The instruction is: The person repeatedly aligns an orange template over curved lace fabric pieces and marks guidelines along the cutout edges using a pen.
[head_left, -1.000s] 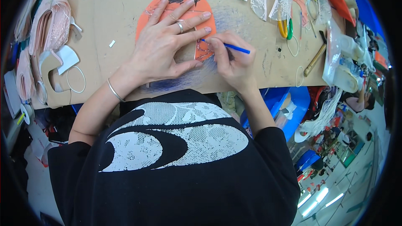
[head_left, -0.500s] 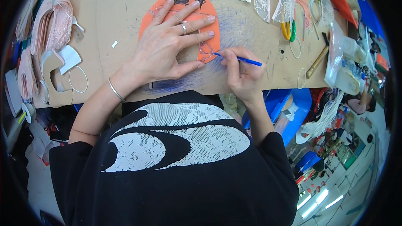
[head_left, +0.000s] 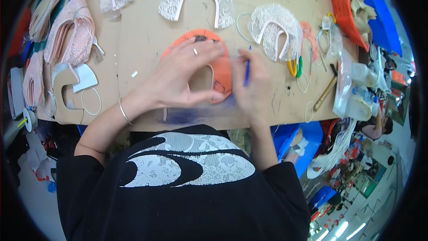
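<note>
My left hand (head_left: 178, 73), blurred, rests open on an orange U-shaped template (head_left: 224, 76) with dark ink marks, its thumb stretched out near the lower right part. Just right of the template, my right hand (head_left: 252, 87) grips a blue pen (head_left: 247, 70), now held upright; motion smears both. Blue scribble shading (head_left: 183, 115) marks the brown work surface (head_left: 125, 114) below the template. Above and beside it lie pale lace U-shaped pieces (head_left: 196, 0) (head_left: 274, 29).
Stacks of pink lace pieces (head_left: 67, 31) lie left. At right are yellow and green handled tools (head_left: 295, 67), a wooden-handled tool (head_left: 324, 93), plastic bags (head_left: 342, 85), a red basket (head_left: 345, 11) and blue bins (head_left: 294, 145). Another person (head_left: 374, 125) appears at the far right.
The table's contents have moved down in the picture. My right hand has left the inked lines at the template's edge, and the pen has swung from slanting to upright.
</note>
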Tool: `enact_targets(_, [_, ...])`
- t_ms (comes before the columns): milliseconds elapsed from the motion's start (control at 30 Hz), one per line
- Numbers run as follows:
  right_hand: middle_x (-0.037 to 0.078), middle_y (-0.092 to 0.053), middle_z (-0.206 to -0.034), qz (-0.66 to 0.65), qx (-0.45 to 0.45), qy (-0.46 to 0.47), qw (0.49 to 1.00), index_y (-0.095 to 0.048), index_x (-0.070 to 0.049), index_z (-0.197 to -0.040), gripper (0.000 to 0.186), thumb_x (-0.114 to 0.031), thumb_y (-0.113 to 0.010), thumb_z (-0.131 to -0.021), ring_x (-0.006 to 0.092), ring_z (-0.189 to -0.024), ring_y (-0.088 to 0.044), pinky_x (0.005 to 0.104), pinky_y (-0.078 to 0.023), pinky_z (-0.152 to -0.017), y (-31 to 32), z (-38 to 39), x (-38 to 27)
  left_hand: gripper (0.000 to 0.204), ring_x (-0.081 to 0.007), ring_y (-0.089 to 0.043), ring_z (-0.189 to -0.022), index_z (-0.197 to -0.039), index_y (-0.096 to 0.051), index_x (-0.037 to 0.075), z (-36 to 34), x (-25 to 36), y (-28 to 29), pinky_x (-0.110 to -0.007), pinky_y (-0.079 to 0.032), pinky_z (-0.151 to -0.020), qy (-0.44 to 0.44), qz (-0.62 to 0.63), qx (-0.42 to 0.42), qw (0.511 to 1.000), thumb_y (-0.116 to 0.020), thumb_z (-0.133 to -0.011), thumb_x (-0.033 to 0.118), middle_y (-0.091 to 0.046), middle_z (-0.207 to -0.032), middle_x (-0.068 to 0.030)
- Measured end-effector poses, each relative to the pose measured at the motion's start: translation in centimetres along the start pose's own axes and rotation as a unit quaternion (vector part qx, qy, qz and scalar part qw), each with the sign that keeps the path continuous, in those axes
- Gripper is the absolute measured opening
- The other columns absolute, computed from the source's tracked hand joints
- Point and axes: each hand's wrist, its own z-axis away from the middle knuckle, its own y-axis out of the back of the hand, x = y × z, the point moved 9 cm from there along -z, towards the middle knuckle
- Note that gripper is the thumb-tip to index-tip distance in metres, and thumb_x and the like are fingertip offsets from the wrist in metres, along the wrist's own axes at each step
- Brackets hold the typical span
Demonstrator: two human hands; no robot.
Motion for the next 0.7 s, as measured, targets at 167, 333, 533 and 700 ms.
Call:
enact_targets(167, [0.007,-0.054,-0.077,0.075,-0.032,0.095,0.992,-0.064,-0.003,-0.101,0.036,-0.023,-0.082,-0.078,0.025,-0.072,-0.056,0.0329,-0.049,-0.07,-2.7,-0.8,-3.1,0.039,-0.0215,-0.059,-0.084,-0.117,-0.07,0.007,-7.2,-3.1,9.0,-0.033,-0.051,-0.075,-0.114,-0.186,0.197,0.956,-0.077,-0.081,0.022,-0.067,-0.113,-0.0046])
enact_targets(333, [0.004,-0.066,-0.082,-0.151,0.074,0.048,0.985,-0.066,-0.003,-0.102,0.026,-0.006,-0.079,-0.08,0.0118,-0.065,-0.055,0.0247,-0.048,-0.059,1.8,-3.2,-0.4,0.026,-0.0234,-0.059,-0.082,-0.107,-0.073,0.006,-8.8,-14.8,6.9,-0.033,-0.05,-0.074,0.16,-0.034,0.002,0.987,-0.073,-0.082,0.015,-0.066,-0.102,-0.0024])
enact_targets(533, [0.004,-0.065,-0.074,0.078,0.209,-0.052,0.973,-0.071,0.0,-0.096,0.017,-0.016,-0.066,-0.097,0.0088,-0.059,-0.051,0.0202,-0.041,-0.053,11.3,-9.1,13.1,0.022,-0.0256,-0.059,-0.091,-0.105,-0.071,0.005,-2.8,-2.1,6.8,-0.038,-0.047,-0.088,-0.108,-0.265,0.154,0.946,-0.07,-0.085,0.014,-0.064,-0.104,-0.0037])
enact_targets(700, [0.007,-0.07,-0.076,-0.041,0.399,0.05,0.915,-0.071,0.0,-0.111,0.019,-0.012,-0.064,-0.097,0.0091,-0.058,-0.057,0.02,-0.048,-0.053,15.2,-6.4,7.1,0.046,-0.0331,-0.057,-0.119,-0.127,-0.059,-0.003,4.2,-0.4,1.3,-0.041,-0.044,-0.108,-0.01,-0.209,0.067,0.976,-0.068,-0.086,0.017,-0.053,-0.138,-0.0174])
